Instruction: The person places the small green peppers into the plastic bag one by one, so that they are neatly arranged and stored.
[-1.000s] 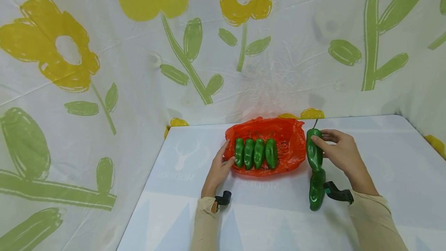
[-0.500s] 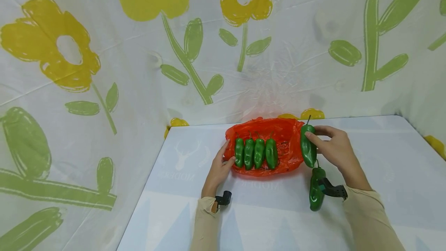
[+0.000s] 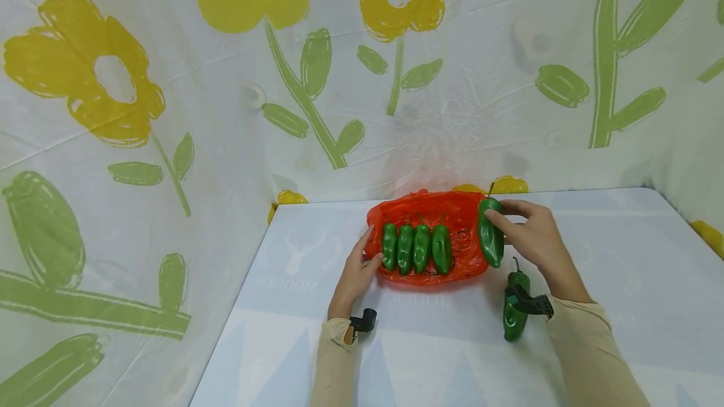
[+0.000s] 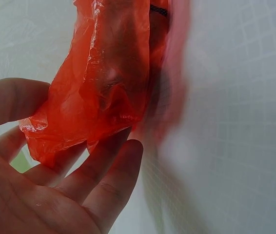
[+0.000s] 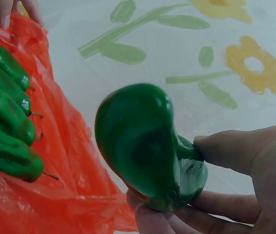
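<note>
My right hand [image 3: 532, 234] pinches a green pepper [image 3: 490, 234] between thumb and fingers, its stem pointing up. This pepper overlaps the right end of a red plastic bag [image 3: 466, 262] in the head view; its rounded tip faces the camera in the right wrist view. The bag is spread like a tray, and several green peppers [image 3: 421, 249] lie in it side by side, stems away from me. At the bag's left end my left hand [image 3: 357, 269] holds its side, with the fingers [image 4: 113, 190] round the plastic in the left wrist view.
Another green pepper [image 3: 513, 325] lies on the white table [image 3: 430, 357] below my right forearm, partly behind the black wrist camera [image 3: 528, 301]. A flower-printed curtain [image 3: 481, 105] hangs along the table's back edge and sides.
My right hand has carried its pepper leftward and slightly up, from beside the bag to over its right end. More of the pepper on the table now shows. The left hand stays put.
</note>
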The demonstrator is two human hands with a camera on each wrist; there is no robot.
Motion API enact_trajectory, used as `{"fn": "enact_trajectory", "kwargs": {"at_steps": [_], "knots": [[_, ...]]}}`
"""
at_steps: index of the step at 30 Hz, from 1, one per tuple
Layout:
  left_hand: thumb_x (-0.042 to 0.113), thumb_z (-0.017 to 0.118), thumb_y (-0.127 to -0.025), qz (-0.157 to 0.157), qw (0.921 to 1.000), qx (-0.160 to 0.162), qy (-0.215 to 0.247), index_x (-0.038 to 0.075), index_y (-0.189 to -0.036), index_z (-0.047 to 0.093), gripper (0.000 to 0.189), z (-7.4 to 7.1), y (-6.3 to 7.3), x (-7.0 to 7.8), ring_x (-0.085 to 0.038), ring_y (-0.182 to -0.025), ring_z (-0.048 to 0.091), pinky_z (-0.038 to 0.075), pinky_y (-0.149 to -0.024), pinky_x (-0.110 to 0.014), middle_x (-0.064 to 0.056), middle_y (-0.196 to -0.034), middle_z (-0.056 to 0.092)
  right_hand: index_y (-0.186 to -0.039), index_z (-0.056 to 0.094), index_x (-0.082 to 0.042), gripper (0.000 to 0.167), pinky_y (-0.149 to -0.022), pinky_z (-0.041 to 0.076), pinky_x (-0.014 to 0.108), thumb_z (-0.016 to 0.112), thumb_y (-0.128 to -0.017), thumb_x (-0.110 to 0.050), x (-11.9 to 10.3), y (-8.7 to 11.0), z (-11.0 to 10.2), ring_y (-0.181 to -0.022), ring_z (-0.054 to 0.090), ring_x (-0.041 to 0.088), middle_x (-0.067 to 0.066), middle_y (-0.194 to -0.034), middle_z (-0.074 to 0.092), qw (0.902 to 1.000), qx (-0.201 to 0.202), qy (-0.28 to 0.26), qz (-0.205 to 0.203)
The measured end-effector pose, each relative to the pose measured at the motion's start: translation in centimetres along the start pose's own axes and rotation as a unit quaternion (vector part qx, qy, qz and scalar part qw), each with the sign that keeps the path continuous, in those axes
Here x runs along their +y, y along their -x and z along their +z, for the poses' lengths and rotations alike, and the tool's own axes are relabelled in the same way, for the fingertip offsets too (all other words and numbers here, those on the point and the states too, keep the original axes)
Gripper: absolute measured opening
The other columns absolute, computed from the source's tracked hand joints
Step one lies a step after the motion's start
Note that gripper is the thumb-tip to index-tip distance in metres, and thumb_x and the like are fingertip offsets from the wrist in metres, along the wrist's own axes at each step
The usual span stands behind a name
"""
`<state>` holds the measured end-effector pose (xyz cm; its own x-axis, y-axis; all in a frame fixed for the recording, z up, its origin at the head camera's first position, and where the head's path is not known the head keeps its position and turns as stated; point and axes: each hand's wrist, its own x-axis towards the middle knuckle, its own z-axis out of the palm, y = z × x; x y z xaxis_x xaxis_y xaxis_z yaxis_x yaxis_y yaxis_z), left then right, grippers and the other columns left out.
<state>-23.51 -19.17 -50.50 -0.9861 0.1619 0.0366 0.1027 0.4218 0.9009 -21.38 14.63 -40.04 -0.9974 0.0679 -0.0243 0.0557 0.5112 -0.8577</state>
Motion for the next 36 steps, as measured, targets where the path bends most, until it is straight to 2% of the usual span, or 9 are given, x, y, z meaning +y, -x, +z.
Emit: {"fn": "enact_trajectory", "kwargs": {"at_steps": [6,15,21,26,32,36], "knots": [[0.02,0.057,-0.103,-0.004,1.0,-0.001,-0.001,0.028,-0.164,0.029,0.068,0.0,0.0,0.0,-0.041,-0.136,0.054,0.051,-0.111,-0.056,-0.011,-0.169,0.031,-0.149,0.05,0.002,0.076,-0.081,0.066,0.04,0.059,-0.1,-0.054,-0.8,-0.1,0.5,-0.118,0.068,0.047,0.03,-0.148,0.054,1.0,-0.001,-0.001,-0.009],[0.019,0.057,-0.103,0.003,1.0,-0.003,0.002,0.027,-0.164,0.029,0.067,0.0,0.0,-0.1,-0.043,-0.132,0.058,0.052,-0.11,-0.056,-0.012,-0.169,0.032,-0.149,0.051,0.002,0.075,-0.102,0.056,0.059,0.059,-0.1,-0.054,-1.6,-0.7,1.5,-0.134,0.052,0.046,0.028,-0.15,0.053,0.9999,-0.007,0.008,-0.011],[0.017,0.057,-0.102,0.014,0.9998,-0.004,0.01,0.024,-0.164,0.03,0.068,0.0,0.0,-0.2,-0.044,-0.129,0.06,0.054,-0.108,-0.054,-0.014,-0.168,0.033,-0.147,0.052,0.004,0.07,-0.108,0.052,0.06,0.06,-0.102,-0.048,-1.7,-0.9,2.2,-0.137,0.051,0.045,0.028,-0.15,0.054,0.9997,-0.012,0.013,-0.016],[0.016,0.059,-0.102,0.022,0.9996,-0.004,0.015,0.022,-0.164,0.032,0.068,0.1,0.0,-0.3,-0.046,-0.127,0.061,0.055,-0.106,-0.055,-0.017,-0.167,0.035,-0.146,0.054,0.003,0.065,-0.107,0.052,0.059,0.062,-0.102,-0.044,-1.7,-1.1,2.7,-0.136,0.052,0.045,0.028,-0.144,0.059,0.9996,-0.009,0.013,-0.025],[0.017,0.058,-0.102,0.016,0.9999,-0.001,0.004,0.024,-0.164,0.031,0.067,0.1,-0.1,-0.3,-0.042,-0.134,0.057,0.052,-0.11,-0.055,-0.015,-0.168,0.034,-0.143,0.057,0.004,0.061,-0.109,0.05,0.06,0.063,-0.102,-0.04,-1.6,-1.4,3.2,-0.134,0.055,0.046,0.029,-0.14,0.062,0.999,-0.003,0.016,-0.043],[0.017,0.058,-0.102,0.018,0.9998,-0.001,0.003,0.023,-0.164,0.031,0.067,0.2,-0.1,-0.4,-0.042,-0.138,0.053,0.051,-0.111,-0.056,-0.015,-0.168,0.034,-0.143,0.057,0.004,0.06,-0.11,0.049,0.06,0.063,-0.102,-0.039,-1.7,-1.6,3.7,-0.134,0.055,0.046,0.028,-0.14,0.063,0.999,-0.004,0.02,-0.039]]}}
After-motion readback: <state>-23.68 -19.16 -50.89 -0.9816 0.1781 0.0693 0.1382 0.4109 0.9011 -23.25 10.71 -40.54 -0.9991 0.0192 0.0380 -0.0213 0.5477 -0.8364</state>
